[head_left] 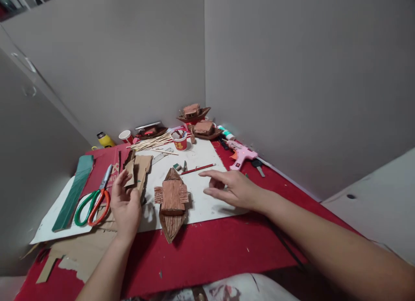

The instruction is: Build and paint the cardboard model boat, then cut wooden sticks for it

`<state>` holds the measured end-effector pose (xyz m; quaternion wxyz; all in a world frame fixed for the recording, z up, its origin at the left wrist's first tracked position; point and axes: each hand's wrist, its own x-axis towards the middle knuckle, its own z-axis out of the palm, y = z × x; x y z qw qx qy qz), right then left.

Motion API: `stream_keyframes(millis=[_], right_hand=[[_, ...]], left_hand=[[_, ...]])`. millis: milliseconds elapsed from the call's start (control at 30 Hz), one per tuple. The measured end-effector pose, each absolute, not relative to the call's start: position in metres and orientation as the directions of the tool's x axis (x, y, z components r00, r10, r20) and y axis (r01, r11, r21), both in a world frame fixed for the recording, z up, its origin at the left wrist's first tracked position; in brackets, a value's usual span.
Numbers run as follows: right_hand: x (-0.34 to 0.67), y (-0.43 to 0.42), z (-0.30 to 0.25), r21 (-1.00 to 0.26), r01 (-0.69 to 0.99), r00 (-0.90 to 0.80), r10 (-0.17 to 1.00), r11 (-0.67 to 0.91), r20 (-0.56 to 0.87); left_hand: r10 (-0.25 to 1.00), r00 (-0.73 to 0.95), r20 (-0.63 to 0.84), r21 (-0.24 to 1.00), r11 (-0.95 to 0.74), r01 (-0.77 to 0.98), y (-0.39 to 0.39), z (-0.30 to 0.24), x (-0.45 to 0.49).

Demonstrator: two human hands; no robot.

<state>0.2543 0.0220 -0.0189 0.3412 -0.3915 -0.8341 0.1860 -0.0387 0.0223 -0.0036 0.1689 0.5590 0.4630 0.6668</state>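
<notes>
Red felt tabletop (207,253), white paper sheet (201,163), brown cardboard boat model (171,201) between two hands.
Boat straddles the sheet's near edge. Right hand (235,188) flat, fingers extended, empty, just right of the boat. Left hand (125,206) pinches small tan cardboard scrap (130,173) (green-and-orange-handled scissors (94,201) just beside).

The left hand (126,206) pinches a cardboard scrap (130,173) just left of a brown model boat (171,204) on the white sheet (201,163). The right hand (231,189) hovers flat, fingers (210,174) spread, right of the boat. Scissors (94,201) lie further left on the red bench (207,253).
</notes>
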Motion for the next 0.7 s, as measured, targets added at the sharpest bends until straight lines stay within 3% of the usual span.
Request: stream_keyframes(millis=[200, 367, 567, 700], right_hand=[[0.259, 0.016, -0.013, -0.582, 0.474, -0.523, 0.743, 0.661, 0.417], [0.257, 0.017, -0.015, -0.586, 0.474, -0.46, 0.752, 0.657, 0.472], [0.254, 0.021, -0.02, -0.469, 0.548, -0.453, 0.717, 0.693, 0.531], [0.254, 0.019, -0.017, -0.39, 0.592, -0.443, 0.69, 0.705, 0.573]], left_hand=[[0.704, -0.248, 0.666, 0.739, -0.575, 0.351, 0.015, -0.003, -0.034], [0.746, -0.301, 0.593, 0.804, -0.536, 0.257, 0.004, 0.022, -0.034], [0.727, -0.31, 0.613, 0.789, -0.541, 0.291, 0.016, 0.061, -0.06], [0.789, -0.24, 0.565, 0.802, -0.457, 0.386, 0.043, 0.084, -0.083]])
